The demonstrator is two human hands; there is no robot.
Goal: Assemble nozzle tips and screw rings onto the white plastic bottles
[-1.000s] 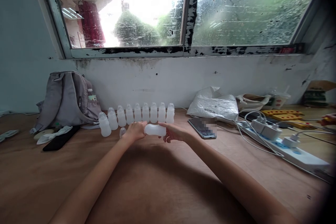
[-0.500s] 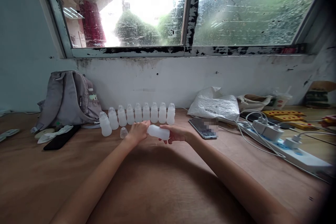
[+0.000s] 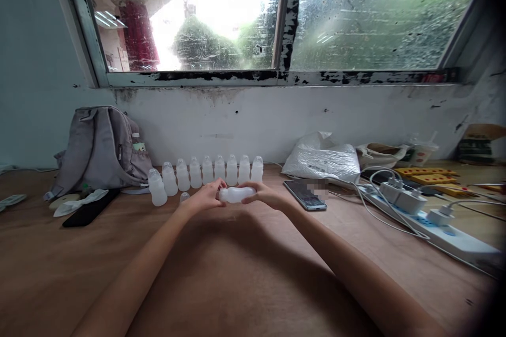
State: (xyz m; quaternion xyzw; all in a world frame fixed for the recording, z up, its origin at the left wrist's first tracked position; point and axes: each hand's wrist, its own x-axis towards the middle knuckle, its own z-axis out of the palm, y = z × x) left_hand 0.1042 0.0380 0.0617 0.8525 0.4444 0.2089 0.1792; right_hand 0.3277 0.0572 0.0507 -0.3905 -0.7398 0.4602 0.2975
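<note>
A frosted white baby bottle (image 3: 238, 195) lies nearly level in the air between my two hands. My right hand (image 3: 263, 195) is closed around its base end. At the other end, the fingers and thumb of my left hand (image 3: 208, 195) curl around the neck, so the tip is mostly hidden. A clear bottle cap (image 3: 184, 197) stands on the table behind my left wrist, partly covered by it. Behind my hands a row of several similar capped baby bottles (image 3: 207, 171) stands upright; the leftmost bottle (image 3: 157, 189) is nearer to me.
On the left are a grey backpack (image 3: 100, 142) and a black flat object (image 3: 91, 209). To the right lie a phone (image 3: 305, 196), a silvery plastic bag (image 3: 324, 158), and a white power strip (image 3: 454, 234) with chargers and loose cables. The wooden table (image 3: 245, 284) meets the wall below a window.
The bottle has turned closer to level. My left hand has shifted its fingers around the neck end, and my left wrist now covers more of the loose cap. My right hand keeps its hold.
</note>
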